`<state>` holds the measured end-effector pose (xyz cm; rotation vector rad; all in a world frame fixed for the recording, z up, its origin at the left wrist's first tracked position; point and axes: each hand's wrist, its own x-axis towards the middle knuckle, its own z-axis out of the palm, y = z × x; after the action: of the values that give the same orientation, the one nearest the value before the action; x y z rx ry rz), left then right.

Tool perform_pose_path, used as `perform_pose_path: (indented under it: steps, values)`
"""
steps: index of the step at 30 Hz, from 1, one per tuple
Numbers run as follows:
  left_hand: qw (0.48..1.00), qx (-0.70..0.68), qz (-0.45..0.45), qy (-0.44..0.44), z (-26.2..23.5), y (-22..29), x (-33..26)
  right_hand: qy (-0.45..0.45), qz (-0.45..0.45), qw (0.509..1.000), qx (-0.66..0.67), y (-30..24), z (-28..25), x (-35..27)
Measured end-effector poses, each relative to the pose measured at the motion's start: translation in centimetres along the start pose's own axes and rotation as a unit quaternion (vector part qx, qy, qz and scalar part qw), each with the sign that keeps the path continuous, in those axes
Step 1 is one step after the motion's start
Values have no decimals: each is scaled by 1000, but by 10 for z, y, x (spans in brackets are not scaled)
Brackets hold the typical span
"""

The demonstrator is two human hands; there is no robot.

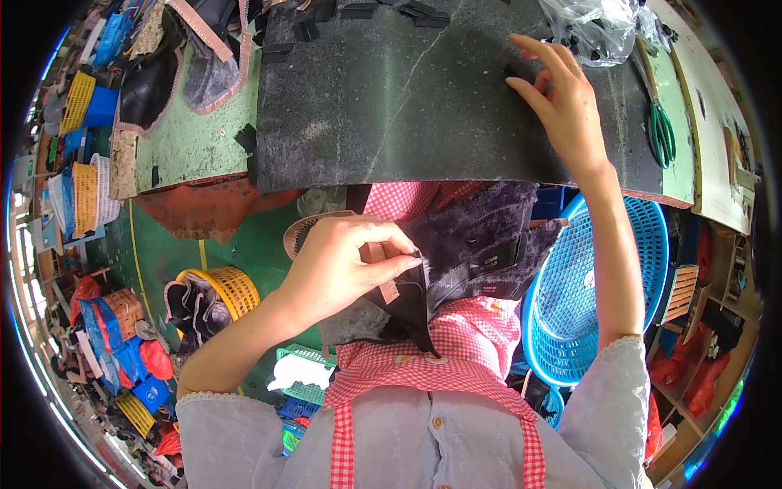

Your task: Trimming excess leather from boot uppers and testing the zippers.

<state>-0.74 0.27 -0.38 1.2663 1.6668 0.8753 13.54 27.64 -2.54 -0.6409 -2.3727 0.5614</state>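
— Held at the centre of the frame, just below the table edge: a black fur-lined boot upper (468,253), dark fleece showing, resting over a red-checked apron (472,342).
— Gripped how?
— Pinched by the left hand (342,265), thumb and fingers closed together on the upper's left edge, beside a tan strip of lining (383,273).
— And the right hand (562,102)?
— Raised to the upper right of the frame, fingers spread and bent, tips touching a small black piece (515,75) lying on the black rubber mat (407,98). Not closed on it; pinched or merely pressed, cannot tell.
— Around that mat?
— More small black cut pieces (305,28) along its top edge, upper centre. A clear plastic bag (590,28) just above the right hand, at the top right. Green-handled scissors (661,134) farther right, lying on the green table top (183,143).
— Upper left?
— Dark boot uppers with pink-beige trim (204,57) piled on the green surface, near a yellow basket (77,102) and a blue tub (102,106).
— Lower down?
— A large blue plastic basket (603,293) right of centre, behind the right forearm. At lower left, a yellow basket (232,289) with dark uppers in it, standing on the green floor (155,253), then a heap of red, blue and orange bags and small baskets (122,350) along the left rim. A green crate (305,375) just below the left forearm.
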Motion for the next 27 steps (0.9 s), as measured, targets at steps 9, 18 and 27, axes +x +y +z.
perform_pose_path:
  steps: [9, 18, 27]
  values:
    - [972, -193, -131, -15, 0, -7, -8, -209, 173, 851, 449, -44, 0, -26]
    - [963, -240, -111, -52, -4, -10, -7, -238, 284, 757, 537, -103, 24, -103]
    - [964, -235, -112, -52, -7, -12, -11, -217, 207, 849, 435, -110, 26, -114]
